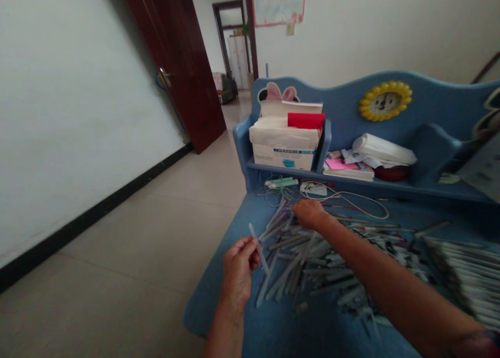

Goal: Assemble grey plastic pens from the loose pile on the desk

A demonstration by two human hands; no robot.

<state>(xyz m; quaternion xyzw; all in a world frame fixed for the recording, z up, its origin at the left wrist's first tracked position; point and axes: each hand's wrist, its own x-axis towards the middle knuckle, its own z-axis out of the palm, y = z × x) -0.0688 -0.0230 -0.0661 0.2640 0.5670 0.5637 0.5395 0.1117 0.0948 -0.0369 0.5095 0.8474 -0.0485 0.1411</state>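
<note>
My left hand (240,261), at the left side of the blue desk (213,290), pinches a frosted, see-through pen barrel (258,248) between thumb and fingers, tilted with its upper end pointing away from me. Farther back, my right hand (310,213) reaches across the desk with its fingers closed and pointing down at the far left of the pile. What its fingertips grip, if anything, is hidden. A loose pile of similar barrels (291,274) spreads in front of and under my right forearm, with thin purple pieces among them. Small black and clear parts (404,251) lie right of the forearm.
At the right, a stack of slim, pale pen-like rods (478,280) lies in rows. A pale cord (363,195) curls near the desk's back, beside green-and-white sticks (282,183). The shelf bears a cardboard box (283,155), papers (347,171) and a white roll (385,148).
</note>
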